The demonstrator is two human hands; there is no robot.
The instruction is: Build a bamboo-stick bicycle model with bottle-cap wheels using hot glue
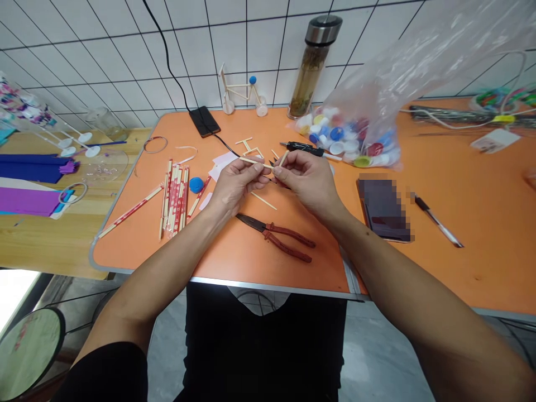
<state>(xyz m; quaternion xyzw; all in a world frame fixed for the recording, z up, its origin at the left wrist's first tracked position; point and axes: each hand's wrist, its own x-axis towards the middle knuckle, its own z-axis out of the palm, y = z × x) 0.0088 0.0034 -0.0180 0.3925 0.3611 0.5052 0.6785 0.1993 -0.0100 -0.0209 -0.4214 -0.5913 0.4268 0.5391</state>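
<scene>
My left hand [237, 184] is closed on a thin wooden stick [253, 162], pinched between thumb and fingers. In my right hand [312, 178] a shorter piece of wooden stick [284, 157] is gripped, its lower end close to the other stick's tip; whether the two touch I cannot tell. Below the hands lie red-handled pliers [274, 234], jaws toward the left. A loose stick [263, 201] rests between my wrists. Just beyond the hands is a small frame of joined sticks [250, 148], and a black glue gun [302, 148] lies partly behind my right hand.
Paper-wrapped chopsticks [173, 201] and a blue bottle cap [196, 185] lie left. Behind stand a small stick-built bicycle [240, 92] and a tea bottle [312, 70]. A plastic bag of caps [347, 134], a phone [383, 209] and a pen [439, 222] are right.
</scene>
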